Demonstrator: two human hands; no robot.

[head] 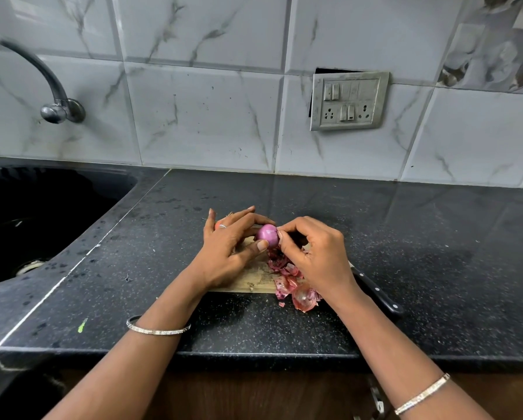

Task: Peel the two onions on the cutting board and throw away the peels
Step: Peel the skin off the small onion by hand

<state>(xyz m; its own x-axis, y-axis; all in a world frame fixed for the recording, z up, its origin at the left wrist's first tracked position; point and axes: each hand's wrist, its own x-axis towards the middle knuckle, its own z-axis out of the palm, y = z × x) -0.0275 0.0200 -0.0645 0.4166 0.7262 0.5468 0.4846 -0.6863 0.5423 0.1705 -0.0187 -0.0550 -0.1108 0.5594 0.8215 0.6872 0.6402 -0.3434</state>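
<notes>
Peeling station, seen from the person's side of the counter.

The left hand [227,247] cups a small red onion [268,234] just above the far part of the wooden cutting board [249,280]. Its fingers curl over the top and the thumb presses the lower side. The bulb is round, smooth and glossy purple, with its dry skin largely off.

The right hand [317,256] has clenched fingers, and thumb and forefinger tips nip at the onion's right flank. Whether a strip of skin lies between them cannot be told.

Thin, crinkled pink-and-tan peels [296,289] are heaped on the board's right near corner and spill onto the countertop [436,237], a polished black speckled stone.

A knife [381,298] with a black riveted handle lies beside the board, partly under the right wrist.

A slim metal bangle [158,331] circles the left forearm, and a ring [222,226] sits on a left finger.

At left is a black sink [57,207] with a curved chrome tap [42,77]. Behind are grey-veined marble-look tiles [205,116] and a metal-framed switch plate [349,100].
</notes>
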